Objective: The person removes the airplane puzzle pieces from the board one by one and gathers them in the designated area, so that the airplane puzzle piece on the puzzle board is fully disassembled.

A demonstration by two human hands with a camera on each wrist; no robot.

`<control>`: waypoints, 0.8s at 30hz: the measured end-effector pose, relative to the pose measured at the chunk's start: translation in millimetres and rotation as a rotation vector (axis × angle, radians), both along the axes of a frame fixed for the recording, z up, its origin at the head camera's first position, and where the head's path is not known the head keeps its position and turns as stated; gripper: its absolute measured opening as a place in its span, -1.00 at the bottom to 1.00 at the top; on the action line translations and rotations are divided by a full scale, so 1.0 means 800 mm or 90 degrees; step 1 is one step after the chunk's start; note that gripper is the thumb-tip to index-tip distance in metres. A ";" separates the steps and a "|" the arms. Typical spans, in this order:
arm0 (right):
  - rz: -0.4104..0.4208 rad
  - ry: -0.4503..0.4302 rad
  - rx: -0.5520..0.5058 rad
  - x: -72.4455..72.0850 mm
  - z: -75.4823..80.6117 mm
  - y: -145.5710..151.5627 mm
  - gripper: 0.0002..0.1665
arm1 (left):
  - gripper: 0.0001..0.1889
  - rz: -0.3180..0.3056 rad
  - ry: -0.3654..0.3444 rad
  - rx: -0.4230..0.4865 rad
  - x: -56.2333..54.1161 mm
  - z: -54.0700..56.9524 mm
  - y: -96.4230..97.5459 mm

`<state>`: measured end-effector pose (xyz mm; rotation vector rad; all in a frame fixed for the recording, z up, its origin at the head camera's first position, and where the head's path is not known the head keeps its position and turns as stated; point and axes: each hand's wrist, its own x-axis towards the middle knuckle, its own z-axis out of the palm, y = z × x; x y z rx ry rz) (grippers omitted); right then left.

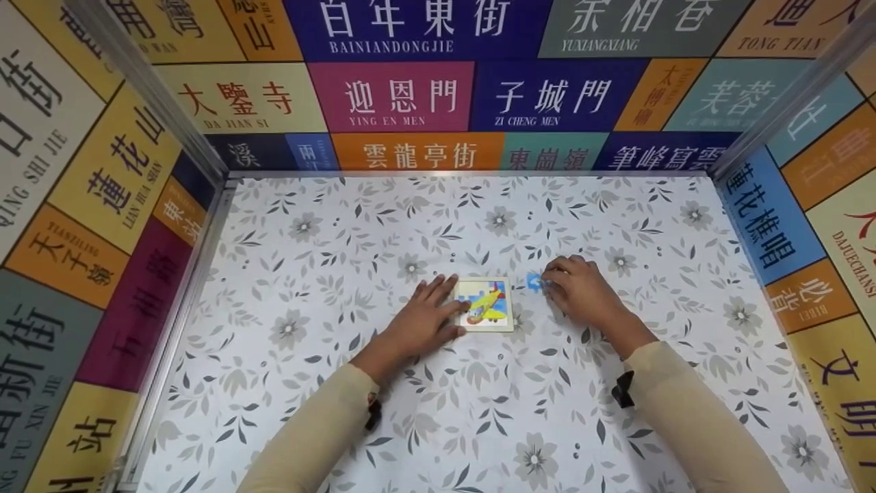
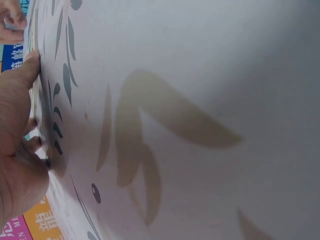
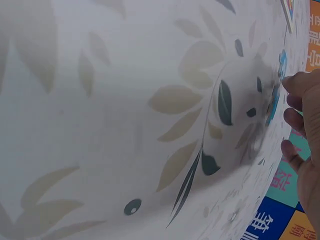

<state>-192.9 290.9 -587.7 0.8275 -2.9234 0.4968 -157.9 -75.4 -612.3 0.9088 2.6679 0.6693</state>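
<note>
A small wooden-framed jigsaw board (image 1: 512, 308) with a yellow and red airplane picture lies flat on the patterned tabletop. Across its left edge rests my left hand (image 1: 426, 316), fingers spread, one fingertip reaching onto the picture. The upper left of the picture is pale and bare. To the right of the board is a blue puzzle piece (image 1: 533, 281), low on the table. My right hand (image 1: 580, 290) pinches at its right side with bent fingers. In the right wrist view, blue (image 3: 283, 60) shows past the fingertips, partly hidden by them.
White tabletop paper (image 1: 383, 233) with grey leaves and flowers spreads around both hands. Colourful panels with Chinese lettering (image 1: 404, 96) wall in the back and both sides. Metal rails (image 1: 479, 173) run along the table's edges. Dark straps (image 1: 623, 389) sit at both wrists.
</note>
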 end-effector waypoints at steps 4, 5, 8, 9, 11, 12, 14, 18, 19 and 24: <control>-0.002 0.009 0.003 0.000 0.002 -0.014 -0.75 | -0.42 0.001 -0.001 -0.001 -0.001 -0.002 0.000; -0.002 0.008 0.003 0.000 0.003 -0.017 -0.74 | -0.42 0.000 0.001 -0.001 -0.001 -0.003 0.001; -0.003 0.001 0.005 0.000 0.005 -0.028 -0.73 | -0.41 0.000 0.000 -0.001 0.000 -0.002 0.001; -0.001 -0.004 0.003 0.000 0.005 -0.031 -0.73 | -0.41 0.001 -0.002 -0.003 0.000 -0.002 0.001; 0.005 -0.010 -0.002 0.001 0.006 -0.038 -0.73 | -0.41 0.003 -0.007 -0.005 0.000 -0.002 0.001; 0.010 -0.012 -0.006 0.001 0.006 -0.041 -0.73 | -0.40 0.004 -0.008 -0.007 0.000 -0.002 0.001; 0.021 -0.015 -0.014 0.001 0.007 -0.047 -0.73 | -0.40 0.005 -0.009 -0.010 0.000 -0.002 0.001; 0.042 -0.005 -0.025 0.001 0.007 -0.058 -0.74 | -0.41 0.005 -0.006 -0.015 0.000 -0.002 0.001; 0.044 -0.004 -0.026 0.001 0.007 -0.061 -0.74 | -0.41 0.005 -0.005 -0.013 0.000 -0.002 0.001; 0.050 -0.020 -0.028 0.001 0.005 -0.074 -0.70 | -0.42 0.003 0.003 -0.005 -0.001 0.000 0.002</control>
